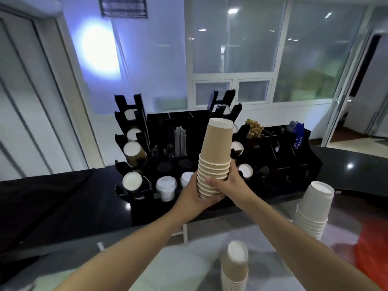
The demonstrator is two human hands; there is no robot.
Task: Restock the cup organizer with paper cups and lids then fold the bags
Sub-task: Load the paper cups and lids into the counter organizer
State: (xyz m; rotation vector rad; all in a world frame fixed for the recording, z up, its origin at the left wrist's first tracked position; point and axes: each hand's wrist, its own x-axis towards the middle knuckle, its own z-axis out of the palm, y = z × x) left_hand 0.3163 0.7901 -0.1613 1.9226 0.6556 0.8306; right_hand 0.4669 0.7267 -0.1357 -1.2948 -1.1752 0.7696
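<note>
Before organizer point(273, 164) — both hands point(194, 196) point(231, 183) clasp brown cup stack point(216, 156); white stack point(315, 208) right

Behind the worktop point(63, 202)
I see a glass partition point(237, 38), a wall vent point(123, 7) and a grey door point(27, 101).

No readable text anywhere. Only markings: white print on the blue packets point(297, 134) standing in the black organizer's point(294, 164) right rear compartment, too blurred to make out.
</note>
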